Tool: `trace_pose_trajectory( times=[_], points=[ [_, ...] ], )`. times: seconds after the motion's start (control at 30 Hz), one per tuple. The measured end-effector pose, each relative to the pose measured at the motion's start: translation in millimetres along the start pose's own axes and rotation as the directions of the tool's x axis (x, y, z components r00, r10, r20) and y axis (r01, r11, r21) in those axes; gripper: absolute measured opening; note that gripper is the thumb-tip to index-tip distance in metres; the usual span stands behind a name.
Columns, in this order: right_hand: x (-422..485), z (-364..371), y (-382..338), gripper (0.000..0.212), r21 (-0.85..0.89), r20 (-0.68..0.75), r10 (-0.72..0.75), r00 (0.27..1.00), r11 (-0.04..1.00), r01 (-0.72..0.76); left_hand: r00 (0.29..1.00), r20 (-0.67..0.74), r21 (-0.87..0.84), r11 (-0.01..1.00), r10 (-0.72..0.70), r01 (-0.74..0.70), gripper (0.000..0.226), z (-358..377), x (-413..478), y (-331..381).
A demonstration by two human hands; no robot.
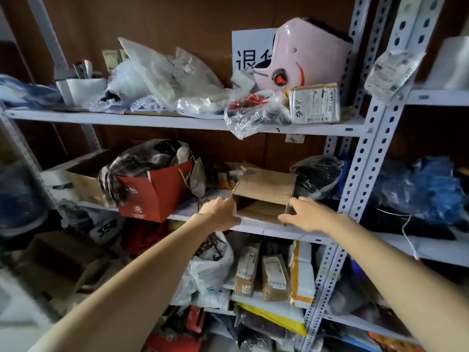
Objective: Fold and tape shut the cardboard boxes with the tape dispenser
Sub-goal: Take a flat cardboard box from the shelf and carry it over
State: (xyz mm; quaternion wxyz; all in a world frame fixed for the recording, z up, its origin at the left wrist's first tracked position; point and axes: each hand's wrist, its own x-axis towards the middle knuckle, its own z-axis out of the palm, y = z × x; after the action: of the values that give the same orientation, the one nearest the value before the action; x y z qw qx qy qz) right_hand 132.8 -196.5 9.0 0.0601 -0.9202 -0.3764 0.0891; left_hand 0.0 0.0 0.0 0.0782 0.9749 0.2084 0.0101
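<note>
A small brown cardboard box (265,190) lies on its side on the middle shelf (256,226), its open end facing me and a flap lying flat in front. My left hand (219,212) grips the box's left side wall, fingers curled round the edge. My right hand (308,214) holds the right side, thumb on the lower flap. No tape dispenser is in view.
A red paper bag (157,196) stuffed with cloth stands left of the box. A black plastic bag (317,176) lies just right of it. White perforated uprights (360,179) frame the shelf on the right. Parcels and bags crowd the shelves above and below.
</note>
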Motion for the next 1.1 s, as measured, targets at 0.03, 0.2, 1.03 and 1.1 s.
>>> trace_pose_trajectory(
  times=[0.03, 0.2, 1.03, 1.1],
  points=[
    [13, -2, 5, 0.05, 0.015, -0.019, 0.009, 1.0, 1.0, -0.009, 1.0, -0.01, -0.012, 1.0, -0.02, 0.02, 0.029, -1, 13, 2],
    [69, 3, 21, 0.069, 0.094, -0.017, 0.115, 0.993, 0.989, -0.113, 0.994, -0.072, -0.009, 0.997, -0.082, 0.082, 0.028, 9, 78, -2],
    [109, 45, 3, 0.116, 0.796, -0.254, 0.362, 0.897, 0.605, -0.018, 0.991, 0.132, -0.991, -0.023, -0.032, 0.131, 0.059, 75, 185, -74],
    [93, 42, -7, 0.113, 0.79, -0.286, 0.401, 0.87, 0.613, -0.023, 0.993, 0.107, -0.994, 0.011, 0.045, 0.107, 0.068, 70, 185, -81]
  ],
)
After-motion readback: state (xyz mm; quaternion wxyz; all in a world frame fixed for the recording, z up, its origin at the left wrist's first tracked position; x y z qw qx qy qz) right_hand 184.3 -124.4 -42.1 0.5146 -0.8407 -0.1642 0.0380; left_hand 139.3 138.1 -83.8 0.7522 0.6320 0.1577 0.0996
